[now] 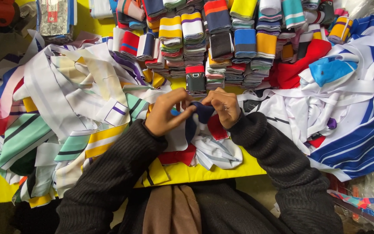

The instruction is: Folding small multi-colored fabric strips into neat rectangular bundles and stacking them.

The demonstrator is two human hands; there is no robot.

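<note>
My left hand (166,113) and my right hand (224,106) meet over the middle of a yellow table (204,172). Both pinch a small dark navy fabric piece (201,113) between their fingertips. Under the hands lies a bundle of white, red and striped cloth strips (208,149). Black knitted sleeves cover both forearms.
Rows of folded striped knit collar pieces (215,41) are stacked at the far side. A heap of white, green and yellow striped strips (61,112) fills the left. Blue-and-white striped cloth (360,130) and a red piece (295,65) lie on the right.
</note>
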